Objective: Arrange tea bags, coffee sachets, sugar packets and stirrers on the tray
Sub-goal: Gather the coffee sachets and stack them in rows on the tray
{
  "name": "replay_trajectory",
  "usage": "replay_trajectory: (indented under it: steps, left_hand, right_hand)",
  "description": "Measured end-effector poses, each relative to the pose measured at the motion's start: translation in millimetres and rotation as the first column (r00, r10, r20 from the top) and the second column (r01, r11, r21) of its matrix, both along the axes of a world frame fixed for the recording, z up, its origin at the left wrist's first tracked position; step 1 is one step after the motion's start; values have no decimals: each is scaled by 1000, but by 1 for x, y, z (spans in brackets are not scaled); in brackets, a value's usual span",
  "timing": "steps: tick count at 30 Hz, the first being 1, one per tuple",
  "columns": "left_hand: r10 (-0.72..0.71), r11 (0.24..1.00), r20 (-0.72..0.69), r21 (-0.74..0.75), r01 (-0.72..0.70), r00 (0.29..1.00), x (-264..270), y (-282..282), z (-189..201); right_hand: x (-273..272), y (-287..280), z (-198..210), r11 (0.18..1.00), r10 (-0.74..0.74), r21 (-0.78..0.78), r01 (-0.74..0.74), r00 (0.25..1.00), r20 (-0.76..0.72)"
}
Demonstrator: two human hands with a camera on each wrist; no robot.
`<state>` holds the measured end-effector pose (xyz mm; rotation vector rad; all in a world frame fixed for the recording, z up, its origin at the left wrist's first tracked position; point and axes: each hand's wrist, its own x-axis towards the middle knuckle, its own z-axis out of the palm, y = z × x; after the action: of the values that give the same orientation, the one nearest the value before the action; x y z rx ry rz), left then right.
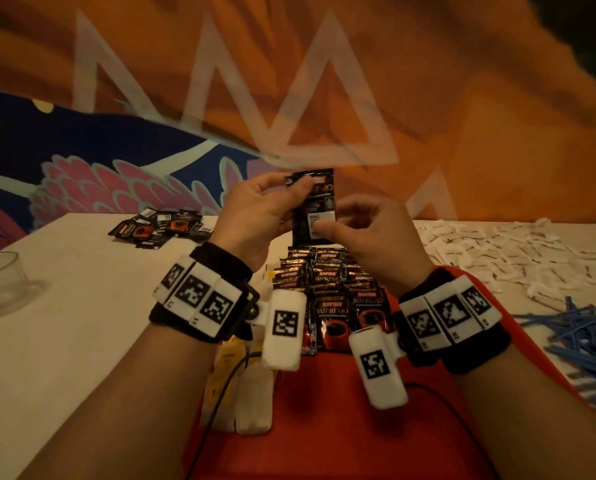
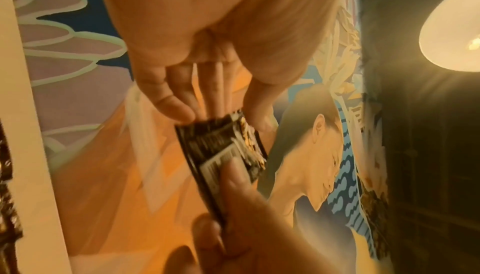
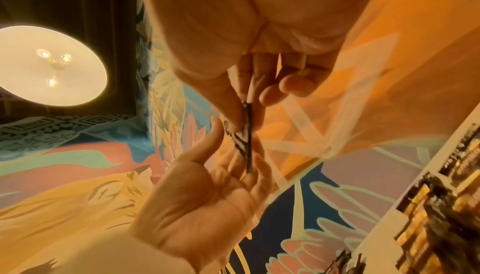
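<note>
A black coffee sachet [image 1: 312,206] is held upright in the air above the red tray [image 1: 324,438]. My left hand [image 1: 298,185] pinches its top left corner. My right hand [image 1: 324,228] pinches its lower part by the white label. In the left wrist view the coffee sachet [image 2: 221,149] sits between both hands. The right wrist view shows the coffee sachet [image 3: 248,134] edge-on. Rows of coffee sachets [image 1: 327,289] lie overlapped on the tray. Tea bags [image 1: 235,393] lie along the tray's left side, partly hidden by my left wrist.
A loose pile of coffee sachets [image 1: 158,228] lies on the white table at back left. White sugar packets [image 1: 514,254] spread over the back right, with blue stirrers [image 1: 584,337] heaped in front of them. A clear glass [image 1: 2,282] stands at the far left.
</note>
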<state>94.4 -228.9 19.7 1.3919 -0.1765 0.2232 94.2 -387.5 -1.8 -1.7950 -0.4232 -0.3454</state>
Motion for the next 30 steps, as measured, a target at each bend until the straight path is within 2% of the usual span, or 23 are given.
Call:
replay_trajectory:
  steps: [3,4,7,9,11,13,16,18,23,28,30]
  left_hand:
    - [204,968,99,131,-215,974,4,-1,1]
    - [195,958,134,187,-218,972,2,-4,2]
    - [1,962,159,271,-45,987,-7,-15,2]
    - [-39,969,177,247,-6,983,-12,-20,2]
    - [3,985,193,169,-36,981,-10,-20,1]
    - [47,990,201,123,-73,978,-7,-15,0]
    - [67,991,206,99,-89,976,-2,-7,-1]
    - [33,994,191,95,-52,981,-1,-5,-2]
    - [-69,996,149,66,60,986,-2,-8,-3]
    - [-27,1000,134,4,27,991,1,-10,-5]
    - [0,1000,133,22,-3,991,2,-11,-7]
  right_hand:
    - [2,-9,5,990,-129,-36,133,987,100]
    - [1,-10,6,978,-177,-77,191,970,165]
    - [-4,-11,6,927,-238,-189,323,899,369]
    - [-6,-8,2,904,-193,-242,352,841,505]
    - [-5,-5,-2,898,-131,-287,333,826,548]
    - [-5,-5,-3,909,-107,-296,294,850,515]
    - [-6,-7,2,955,-154,-185,233,918,364]
    - [-5,-9,4,971,-165,-127,204,950,266]
    - [-4,-9,3,992,-66,-95,81,986,152]
    - [-2,-10,-1,994,-23,-99,38,989,146]
    - [-3,-8,-3,992,-15,-124,36,986,168]
